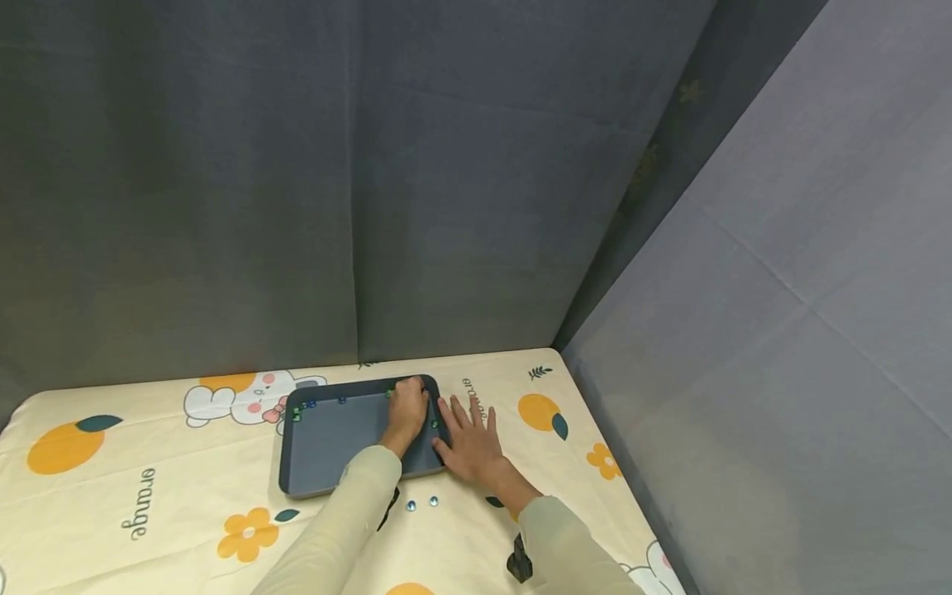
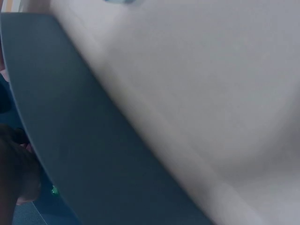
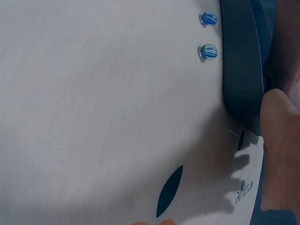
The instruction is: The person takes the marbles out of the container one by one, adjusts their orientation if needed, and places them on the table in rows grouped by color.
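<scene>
My left hand reaches inside a dark grey tray near its far right corner, fingers bent downward. Whether it pinches a marble is hidden by the back of the hand. Spread flat, my right hand rests at the tray's right edge with the thumb against the rim. Green marbles and blue marbles lie along the tray's left and far walls. A green marble sits by the right wall, between the hands. Two blue-striped clear marbles lie on the cloth outside the tray's near side.
A cream tablecloth printed with oranges, flowers and rabbits covers the table. Grey curtain-like panels rise behind it and along the right side. Dark straps hang at the wrists.
</scene>
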Demonstrator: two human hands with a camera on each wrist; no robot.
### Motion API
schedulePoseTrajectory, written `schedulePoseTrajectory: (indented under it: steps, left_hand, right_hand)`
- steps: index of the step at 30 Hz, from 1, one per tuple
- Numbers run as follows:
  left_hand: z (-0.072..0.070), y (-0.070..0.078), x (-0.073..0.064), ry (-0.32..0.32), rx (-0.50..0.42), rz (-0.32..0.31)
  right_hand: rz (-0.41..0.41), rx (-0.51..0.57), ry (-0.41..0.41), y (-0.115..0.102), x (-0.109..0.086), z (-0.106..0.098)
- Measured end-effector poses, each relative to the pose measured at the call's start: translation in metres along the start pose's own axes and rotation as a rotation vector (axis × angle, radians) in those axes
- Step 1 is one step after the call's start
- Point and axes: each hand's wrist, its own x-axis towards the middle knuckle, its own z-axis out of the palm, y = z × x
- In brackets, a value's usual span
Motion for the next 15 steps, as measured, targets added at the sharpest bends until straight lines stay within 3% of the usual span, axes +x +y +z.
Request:
schedulePoseTrajectory:
  steps: [7, 15]
  left_hand:
    - [0.0010, -0.0009, 0.0012, -0.025, 0.012, -0.007]
    - [-0.0035, -0.0034, -0.0048, -0.048, -0.064, 0.017]
  right_hand:
    - [-0.007, -0.006, 0.010, -0.0019, -0.0006, -0.0027]
    - [-0.005, 0.014, -0.001, -0.0005, -0.0019, -0.0038]
